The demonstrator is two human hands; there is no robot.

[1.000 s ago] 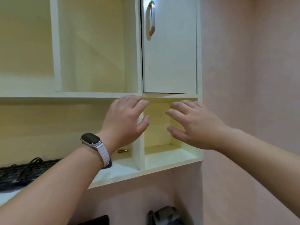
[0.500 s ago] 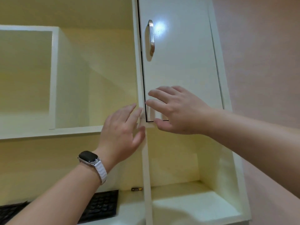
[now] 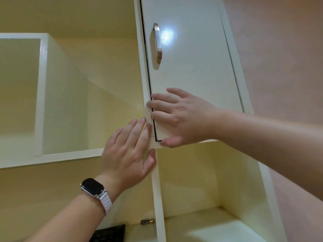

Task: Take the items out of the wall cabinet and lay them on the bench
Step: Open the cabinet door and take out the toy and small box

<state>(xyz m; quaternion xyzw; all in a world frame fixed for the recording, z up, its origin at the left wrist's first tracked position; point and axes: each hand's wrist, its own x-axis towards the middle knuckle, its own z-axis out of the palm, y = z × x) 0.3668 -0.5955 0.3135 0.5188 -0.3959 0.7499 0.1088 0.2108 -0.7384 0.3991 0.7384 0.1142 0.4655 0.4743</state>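
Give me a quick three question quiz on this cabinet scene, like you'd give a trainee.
1. True or false: the right hand grips the metal handle.
2. Which wrist wears the watch? A) left B) right C) neither
3. Fill in: the dark item at the picture's bottom edge, on the lower shelf, is a ______.
Key: 1 false, its fingers rest on the cabinet door near its lower corner; 2 A; 3 keyboard.

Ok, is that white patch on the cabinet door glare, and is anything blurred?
Head view: glare, a light reflected on the glossy cabinet door beside the handle; the wide lens tilts vertical edges; left hand and right hand look sharp.
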